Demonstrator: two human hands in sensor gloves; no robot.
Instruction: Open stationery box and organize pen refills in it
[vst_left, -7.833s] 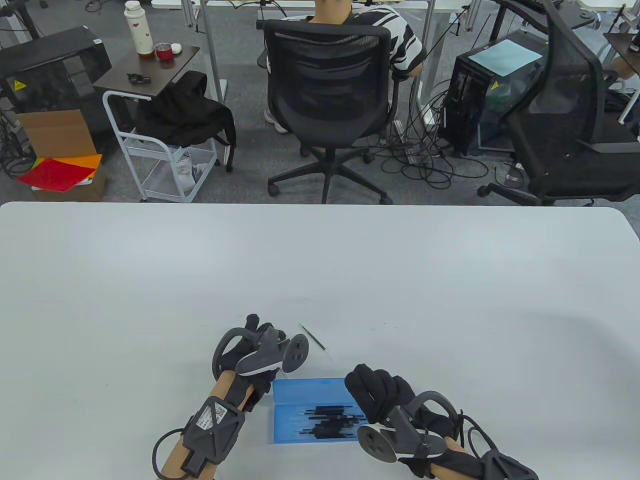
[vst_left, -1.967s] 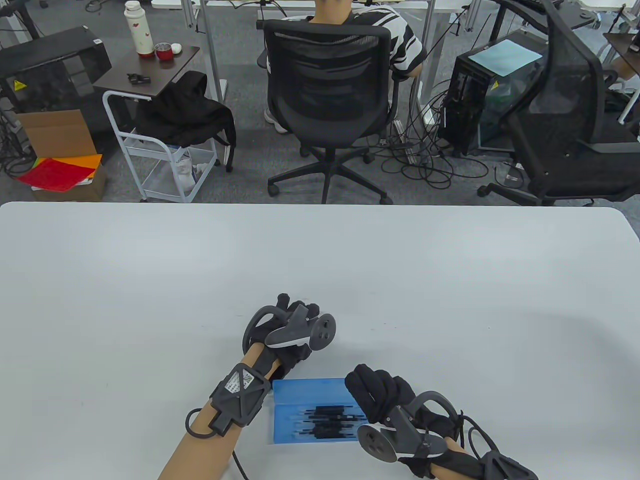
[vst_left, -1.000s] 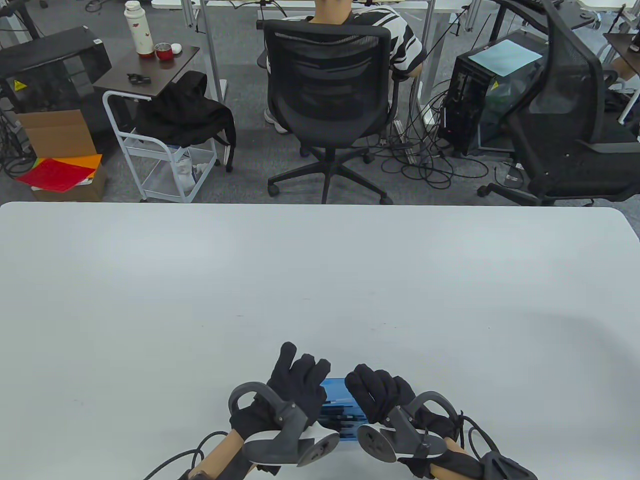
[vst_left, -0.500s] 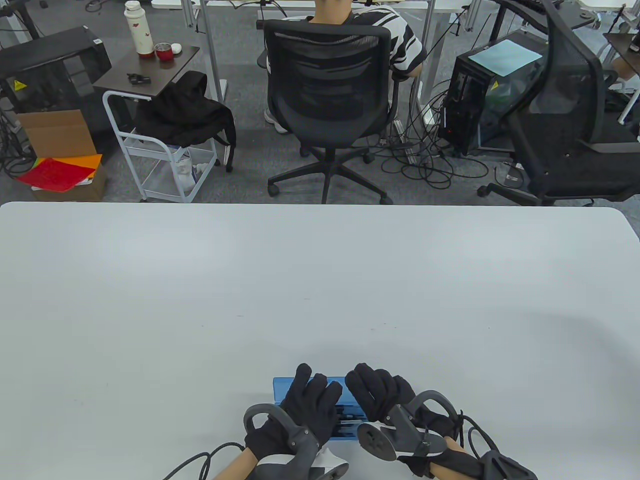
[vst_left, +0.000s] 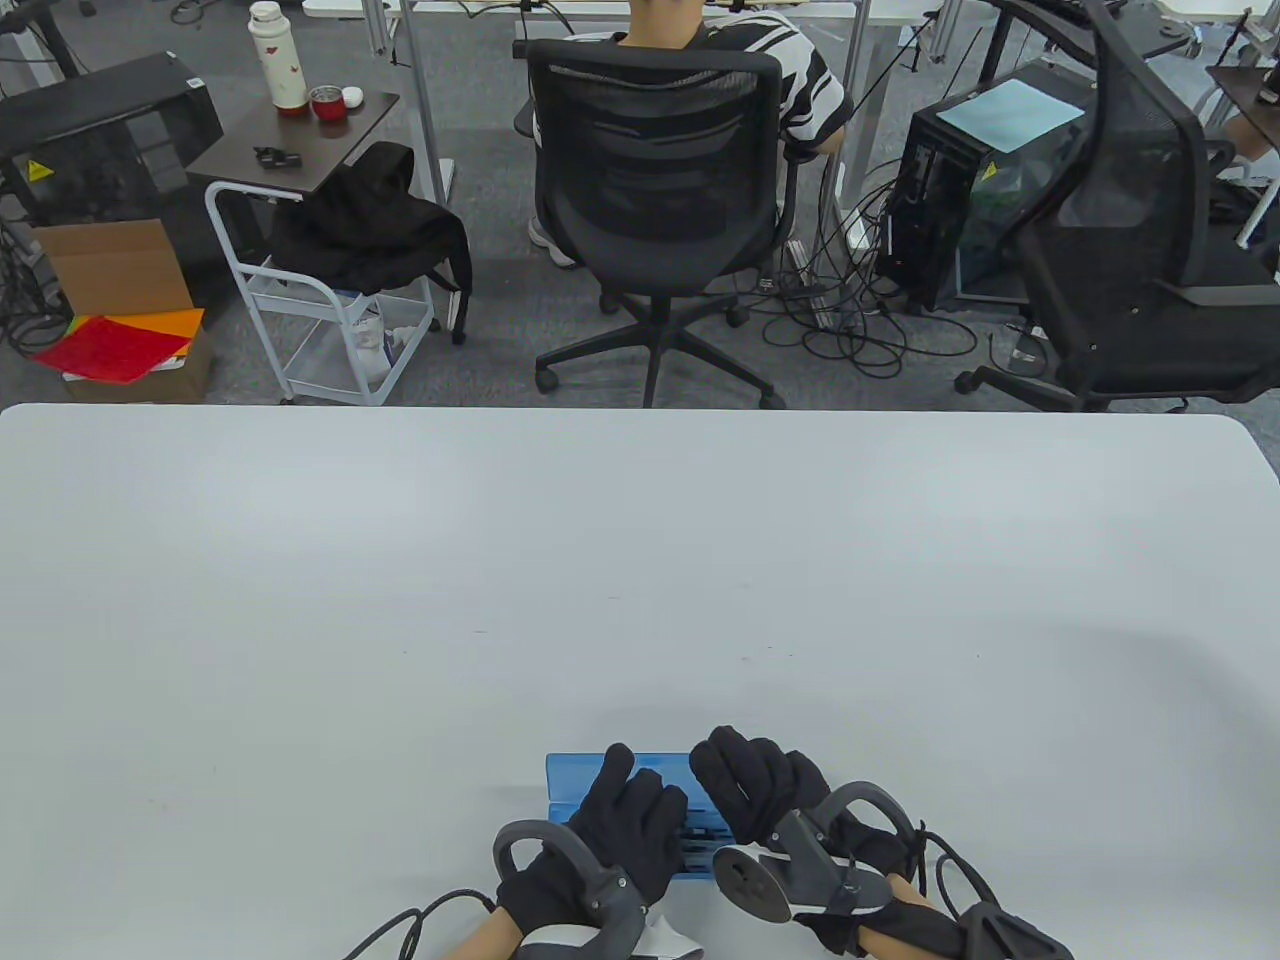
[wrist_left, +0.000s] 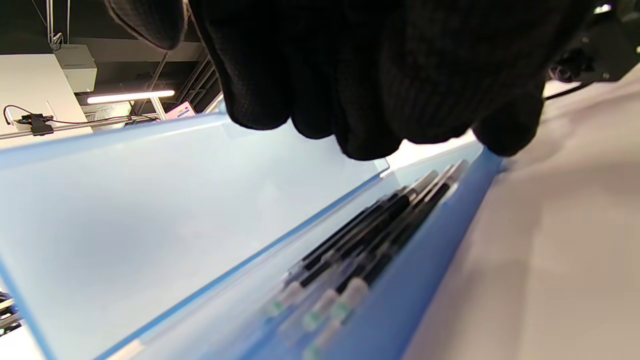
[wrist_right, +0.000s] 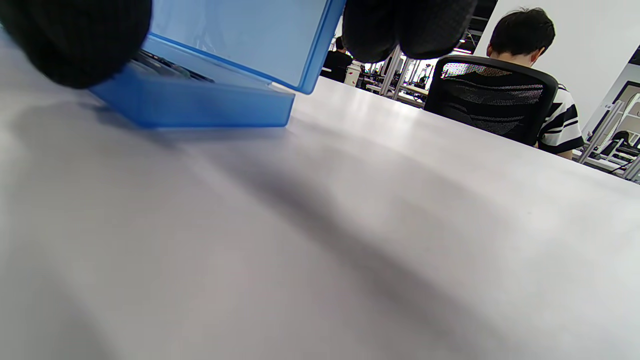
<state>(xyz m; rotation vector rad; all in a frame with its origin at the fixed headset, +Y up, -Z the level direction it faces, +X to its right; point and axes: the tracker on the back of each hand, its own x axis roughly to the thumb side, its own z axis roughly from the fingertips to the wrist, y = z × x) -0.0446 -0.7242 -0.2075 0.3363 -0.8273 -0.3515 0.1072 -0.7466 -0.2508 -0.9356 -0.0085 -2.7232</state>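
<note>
Blue stationery box at near edge of white bench, lid raised at slant over tray. Black pen refills lie side by side in tray. Left hand above tray, fingers extended over refills; contact unclear. Right hand curled on box's right end, fingertips at lid edge, thumb by base.

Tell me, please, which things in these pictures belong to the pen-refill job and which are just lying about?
Part of the job: blue stationery box, lid raised; pen refills lying in its base; left hand and right hand at the box.

Just lying about: flask and red cup on the side table; black bag; cardboard box.
</note>
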